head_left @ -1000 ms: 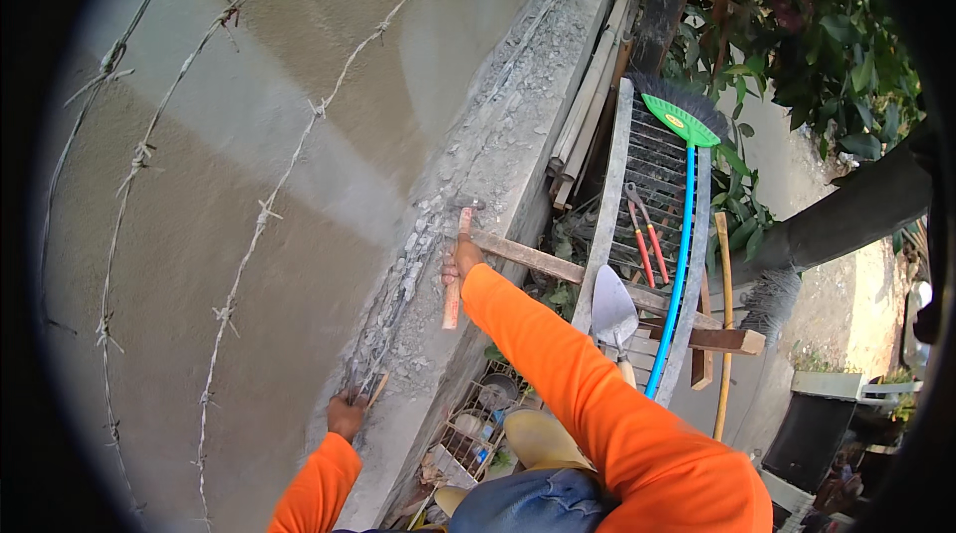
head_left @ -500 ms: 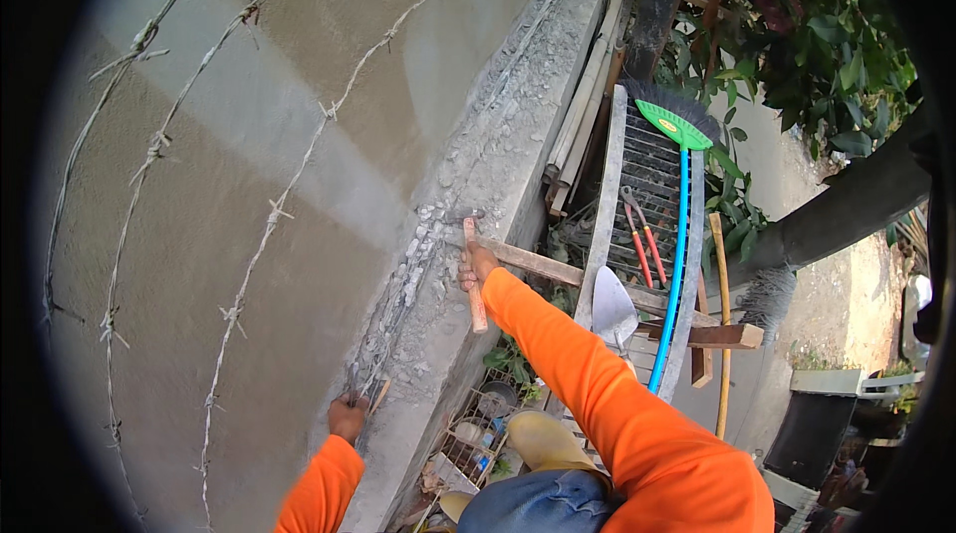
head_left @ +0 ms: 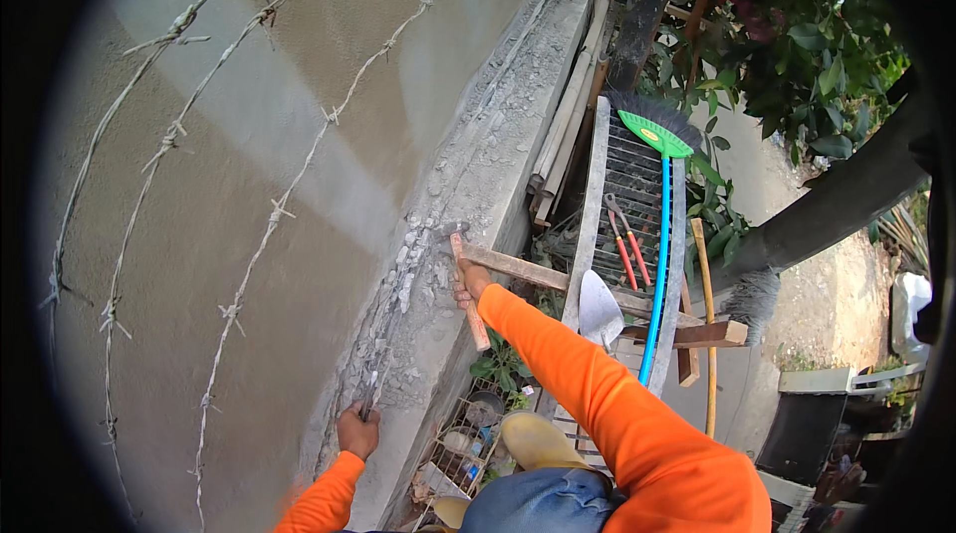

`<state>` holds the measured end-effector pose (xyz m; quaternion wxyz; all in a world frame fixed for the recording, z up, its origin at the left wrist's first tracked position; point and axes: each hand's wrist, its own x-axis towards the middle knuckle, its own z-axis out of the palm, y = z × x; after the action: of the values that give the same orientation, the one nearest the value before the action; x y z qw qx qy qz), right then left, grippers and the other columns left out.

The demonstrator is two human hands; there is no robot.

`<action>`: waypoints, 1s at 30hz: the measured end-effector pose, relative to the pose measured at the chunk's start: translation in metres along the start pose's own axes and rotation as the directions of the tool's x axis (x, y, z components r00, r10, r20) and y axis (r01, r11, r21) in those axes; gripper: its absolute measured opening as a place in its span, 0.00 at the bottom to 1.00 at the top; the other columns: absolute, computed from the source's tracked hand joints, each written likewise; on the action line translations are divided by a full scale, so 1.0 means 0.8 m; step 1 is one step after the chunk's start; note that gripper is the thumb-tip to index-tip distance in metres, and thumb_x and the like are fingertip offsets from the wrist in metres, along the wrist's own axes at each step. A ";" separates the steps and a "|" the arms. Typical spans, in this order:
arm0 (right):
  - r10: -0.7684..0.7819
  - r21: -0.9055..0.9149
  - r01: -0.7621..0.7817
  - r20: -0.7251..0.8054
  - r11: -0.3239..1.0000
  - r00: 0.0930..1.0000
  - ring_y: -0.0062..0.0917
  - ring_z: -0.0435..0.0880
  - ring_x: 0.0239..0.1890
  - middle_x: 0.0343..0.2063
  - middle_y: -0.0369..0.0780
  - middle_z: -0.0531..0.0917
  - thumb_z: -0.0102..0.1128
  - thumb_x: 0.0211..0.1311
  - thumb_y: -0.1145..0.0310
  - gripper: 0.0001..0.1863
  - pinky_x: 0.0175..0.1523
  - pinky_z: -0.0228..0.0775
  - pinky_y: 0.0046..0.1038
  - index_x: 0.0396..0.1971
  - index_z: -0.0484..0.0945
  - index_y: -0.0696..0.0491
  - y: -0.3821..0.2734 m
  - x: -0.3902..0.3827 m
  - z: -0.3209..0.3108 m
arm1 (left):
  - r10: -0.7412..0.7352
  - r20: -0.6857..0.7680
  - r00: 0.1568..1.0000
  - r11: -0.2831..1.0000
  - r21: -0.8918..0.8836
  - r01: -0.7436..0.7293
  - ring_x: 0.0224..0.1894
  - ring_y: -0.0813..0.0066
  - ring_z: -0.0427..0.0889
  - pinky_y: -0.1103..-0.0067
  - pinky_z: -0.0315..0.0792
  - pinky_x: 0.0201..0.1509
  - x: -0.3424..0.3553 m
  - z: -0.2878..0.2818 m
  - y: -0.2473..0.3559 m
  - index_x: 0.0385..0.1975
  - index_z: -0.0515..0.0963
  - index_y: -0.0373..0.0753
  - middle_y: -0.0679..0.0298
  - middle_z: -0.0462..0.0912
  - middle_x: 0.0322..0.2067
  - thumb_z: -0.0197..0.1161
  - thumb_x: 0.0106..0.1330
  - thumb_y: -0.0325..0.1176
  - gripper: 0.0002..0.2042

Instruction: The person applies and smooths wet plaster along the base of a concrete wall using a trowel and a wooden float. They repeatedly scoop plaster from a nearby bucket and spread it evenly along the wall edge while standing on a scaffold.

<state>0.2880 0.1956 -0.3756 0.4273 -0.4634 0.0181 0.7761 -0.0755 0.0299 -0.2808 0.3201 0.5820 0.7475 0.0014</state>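
My right hand (head_left: 472, 284) is wrapped round the wooden handle of a hammer (head_left: 473, 319), whose dark metal head rests on or just above the concrete ledge (head_left: 478, 195). Lower on the ledge, close to the wall, my left hand (head_left: 358, 430) is closed on a short dark metal chisel (head_left: 369, 394); the fingers cover part of it. Between the two hands runs a strip of broken concrete (head_left: 393, 309), with loose grey chips and dust along the foot of the wall.
Barbed wire (head_left: 274, 214) runs in strands before the wall (head_left: 249, 65). On a slatted platform (head_left: 597, 155) lie a green-headed broom (head_left: 654, 133), red-handled cutters (head_left: 627, 241) and a trowel (head_left: 599, 309). A timber beam (head_left: 518, 266) meets the ledge; a tree trunk (head_left: 846, 210) leans at right.
My left hand has turned and shifted slightly, and the chisel now points up along the ledge. The hammer has moved a little left and down in the picture as the whole view shifted.
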 end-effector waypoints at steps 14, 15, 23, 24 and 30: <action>-0.415 -0.777 0.162 -0.137 0.608 0.899 0.35 0.80 0.17 0.22 0.47 0.79 0.61 0.66 0.51 0.26 0.21 0.70 0.40 0.32 0.76 0.65 0.030 -0.143 0.011 | 0.225 -0.111 0.968 0.974 -0.002 -0.227 0.37 0.52 0.86 0.68 0.77 0.44 0.013 0.010 -0.050 0.41 0.83 0.32 0.49 0.87 0.33 0.67 0.63 0.36 0.14; -0.448 -0.833 0.149 -0.128 0.533 0.885 0.38 0.82 0.20 0.23 0.49 0.80 0.62 0.65 0.52 0.25 0.24 0.72 0.41 0.34 0.76 0.65 0.019 -0.162 0.001 | 0.217 -0.158 0.963 0.976 0.053 -0.211 0.37 0.51 0.86 0.67 0.77 0.44 0.022 0.006 -0.054 0.41 0.82 0.32 0.48 0.86 0.33 0.66 0.64 0.37 0.14; -0.823 -0.994 -0.040 -0.109 0.105 0.557 0.52 0.84 0.42 0.35 0.56 0.84 0.65 0.61 0.56 0.21 0.49 0.75 0.45 0.42 0.77 0.58 -0.025 -0.321 -0.089 | 0.233 -0.211 0.949 0.950 -0.158 -0.269 0.40 0.53 0.86 0.67 0.76 0.46 0.016 -0.008 -0.100 0.43 0.83 0.33 0.47 0.86 0.34 0.61 0.69 0.35 0.12; -0.805 -0.984 -0.070 -0.175 0.165 0.567 0.52 0.84 0.41 0.33 0.56 0.84 0.65 0.61 0.56 0.20 0.48 0.75 0.45 0.42 0.77 0.58 -0.032 -0.324 -0.088 | 0.274 -0.237 0.932 0.925 -0.201 -0.323 0.40 0.55 0.86 0.68 0.75 0.45 0.006 -0.017 -0.101 0.43 0.83 0.33 0.48 0.86 0.34 0.60 0.69 0.34 0.11; -0.610 -0.438 0.459 -0.316 0.773 0.727 0.24 0.70 0.11 0.18 0.37 0.72 0.50 0.73 0.47 0.21 0.15 0.63 0.29 0.41 0.68 0.53 -0.008 -0.236 -0.055 | 0.327 0.046 0.944 0.855 -0.440 -0.275 0.34 0.68 0.84 0.74 0.75 0.41 -0.054 -0.083 -0.035 0.39 0.81 0.33 0.55 0.85 0.29 0.60 0.69 0.30 0.07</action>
<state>0.3622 0.0586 -0.2594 0.5359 -0.6758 -0.1520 0.4827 -0.1264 0.0079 -0.2176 0.4795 0.6066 0.6079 0.1805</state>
